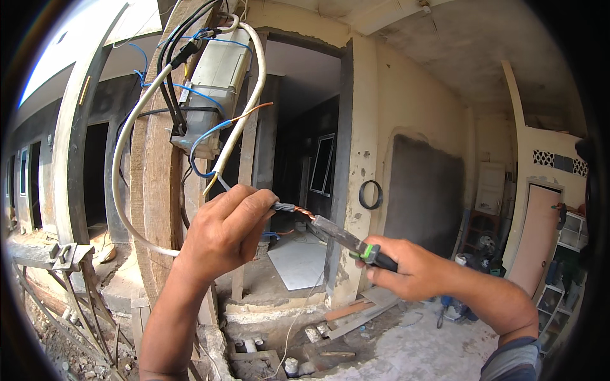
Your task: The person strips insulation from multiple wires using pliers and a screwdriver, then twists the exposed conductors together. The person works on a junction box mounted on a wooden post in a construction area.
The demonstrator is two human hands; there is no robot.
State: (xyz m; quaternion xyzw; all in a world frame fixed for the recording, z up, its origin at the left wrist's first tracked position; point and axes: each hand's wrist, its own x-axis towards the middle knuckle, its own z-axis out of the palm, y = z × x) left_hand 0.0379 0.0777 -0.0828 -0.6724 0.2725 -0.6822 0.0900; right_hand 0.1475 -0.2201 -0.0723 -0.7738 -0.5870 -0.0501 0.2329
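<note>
My left hand point(232, 222) is closed around grey insulated wires point(283, 207), just in front of the wooden post. Their bare copper ends point(305, 213) are twisted together and stick out to the right of my fingers. My right hand point(406, 267) grips pliers point(340, 235) with black and green handles, and the tip of their grey jaws meets the end of the copper twist. Above my left hand, a blue wire point(206, 136) with a stripped copper end and a short yellow wire point(210, 184) come from the thick white cable point(249, 111).
A grey-white meter box point(219, 70) with black and blue wiring is fixed to the rough wooden post point(159, 171). Behind stands a doorway with a pale board point(298, 260) on its floor. A black ring point(370, 194) hangs on the wall. Planks point(365, 311) and rubble lie below.
</note>
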